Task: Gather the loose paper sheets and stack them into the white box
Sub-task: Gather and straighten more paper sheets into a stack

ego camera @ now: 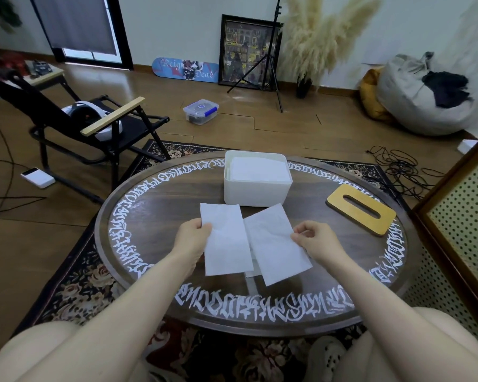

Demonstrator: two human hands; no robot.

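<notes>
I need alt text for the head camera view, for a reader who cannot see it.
A person's left hand and right hand each pinch a white paper sheet, left sheet and right sheet, above a round wooden table. Behind stands an open white box holding stacked sheets, a wooden slotted lid beside it.

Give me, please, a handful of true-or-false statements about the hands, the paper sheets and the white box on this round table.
1. The left hand pinches a white paper sheet. True.
2. The right hand rests flat on the round dark wooden table. False: it pinches another white paper sheet.
3. The white rectangular box is empty. False: white sheets already lie inside.
4. The yellow wooden slotted lid lies on the table, right of the box. True.
</notes>
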